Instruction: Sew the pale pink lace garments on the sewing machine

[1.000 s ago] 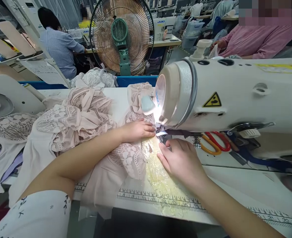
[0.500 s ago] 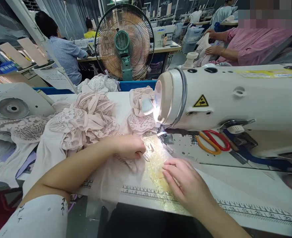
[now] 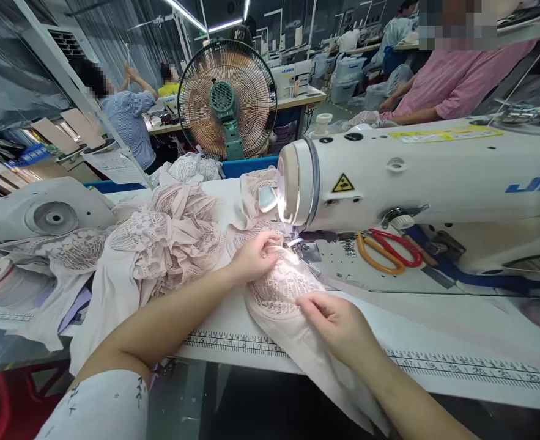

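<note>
Two big things fill the view: the white sewing machine (image 3: 435, 183) across the right, and the pale surface (image 3: 457, 330) under it, with a printed ruler (image 3: 435, 363) along its near edge. On the left of the surface lies a heap of pink lace garments (image 3: 169, 238), bunched just beside the work, probably so that pieces are within reach. Behind stands a round fan (image 3: 227, 98) facing the seat, and other people sit at machines further back. Orange and red scissors (image 3: 389, 250) lie on the machine bed, under the arm.

A pink lace piece (image 3: 283, 293) lies in front of the needle, its plain lower part hanging over the near edge. Its upper part is openwork with a floral pattern, lit by the machine lamp. The left hand (image 3: 254, 256) pinches its top edge near the presser foot, fingers clenched on the cloth and lifting it slightly. The right hand (image 3: 338, 324) grips the lace lower down, fingers closed on a fold, seemingly to keep it taut.
</note>
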### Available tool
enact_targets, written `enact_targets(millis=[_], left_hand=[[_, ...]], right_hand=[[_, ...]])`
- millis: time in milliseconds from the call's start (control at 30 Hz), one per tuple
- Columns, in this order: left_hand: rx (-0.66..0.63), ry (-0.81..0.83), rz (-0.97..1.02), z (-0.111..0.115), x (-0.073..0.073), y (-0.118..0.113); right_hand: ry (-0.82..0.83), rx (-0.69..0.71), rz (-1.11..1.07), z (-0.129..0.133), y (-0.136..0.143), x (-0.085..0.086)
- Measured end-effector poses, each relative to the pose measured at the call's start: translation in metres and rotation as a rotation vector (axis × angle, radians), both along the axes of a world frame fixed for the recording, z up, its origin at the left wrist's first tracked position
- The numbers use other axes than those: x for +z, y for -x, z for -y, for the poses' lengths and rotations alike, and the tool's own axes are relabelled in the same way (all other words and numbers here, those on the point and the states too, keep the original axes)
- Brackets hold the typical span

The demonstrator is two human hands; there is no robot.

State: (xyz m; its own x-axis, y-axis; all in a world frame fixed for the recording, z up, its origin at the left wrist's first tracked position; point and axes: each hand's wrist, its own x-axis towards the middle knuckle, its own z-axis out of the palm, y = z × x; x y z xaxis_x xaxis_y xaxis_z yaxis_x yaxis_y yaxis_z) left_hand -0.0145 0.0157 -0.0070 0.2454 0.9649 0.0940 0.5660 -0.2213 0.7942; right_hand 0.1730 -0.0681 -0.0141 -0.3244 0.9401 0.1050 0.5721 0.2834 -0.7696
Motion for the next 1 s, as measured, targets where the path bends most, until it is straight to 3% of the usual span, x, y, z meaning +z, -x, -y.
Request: enact_targets(millis=[67,233,433,533,633,767,900,1000], left_hand=[[-0.054,0.012,-0.109,-0.003,0.004,0.004],[-0.038,0.092,-0.405,-0.012,0.016,0.009],[-0.352,0.074,-0.42,-0.012,0.037,0.009],[-0.37,0.026,-0.495,-0.014,0.051,-0.002],[-0.468,0.141,-0.56,-0.024,0.059,-0.016],[-0.632,0.347,-0.537,-0.041,0.058,-0.03],[-0.564,0.472,-0.577,-0.041,0.048,-0.036],[-0.595,0.609,-0.298,-0.033,0.039,-0.035]], right_hand=[[-0.037,-0.012,0.043,0.001,-0.006,-0.002],[-0.086,-0.012,0.189,0.004,-0.008,-0.009],[0.136,0.082,0.263,0.003,-0.001,0.0],[0.129,0.103,0.287,0.006,0.002,0.003],[0.047,0.103,0.268,0.009,0.003,0.0],[-0.061,0.105,0.244,0.012,0.003,-0.006],[-0.108,0.099,0.231,0.015,0.002,-0.009],[-0.115,0.097,0.228,0.016,0.001,-0.009]])
